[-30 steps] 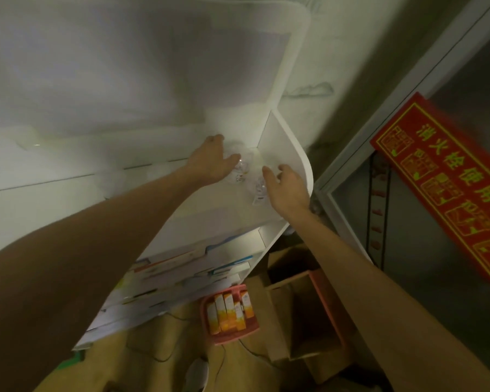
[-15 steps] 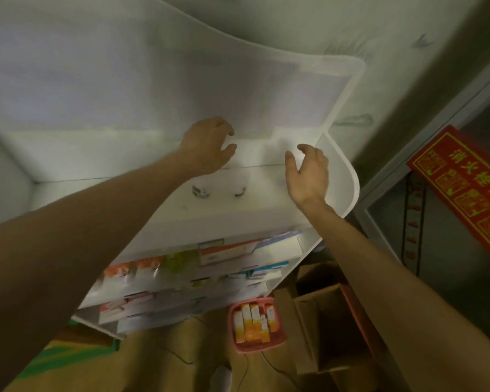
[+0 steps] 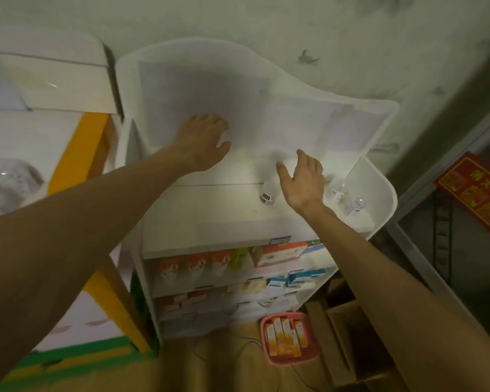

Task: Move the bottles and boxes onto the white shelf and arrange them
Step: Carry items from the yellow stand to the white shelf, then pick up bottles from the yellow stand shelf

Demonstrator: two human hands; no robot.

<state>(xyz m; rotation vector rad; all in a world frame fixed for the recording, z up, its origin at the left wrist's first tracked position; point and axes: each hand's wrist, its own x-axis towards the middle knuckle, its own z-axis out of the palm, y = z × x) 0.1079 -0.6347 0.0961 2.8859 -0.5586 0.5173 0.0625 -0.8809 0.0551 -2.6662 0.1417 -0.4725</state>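
Note:
The white shelf (image 3: 210, 219) stands against the wall, seen from above. On its top board a small white bottle (image 3: 267, 193) stands just left of my right hand (image 3: 303, 182), which is open with fingers spread and holds nothing. Two clear small bottles (image 3: 344, 197) stand near the shelf's right side wall. My left hand (image 3: 203, 142) hovers over the back left of the top board, fingers loosely curled, nothing visible in it. Lower boards carry rows of orange, green and blue boxes (image 3: 280, 253).
A pink basket (image 3: 287, 336) with several orange boxes sits on the floor at the shelf's foot. Cardboard boxes (image 3: 351, 343) lie to its right. A large printed carton (image 3: 54, 193) stands left of the shelf. A red sign (image 3: 475, 193) hangs at right.
The view has swung left, showing the whole shelf. Both hands have moved apart and away from the clear bottles; my left hand went to the back left, my right hand beside the white bottle.

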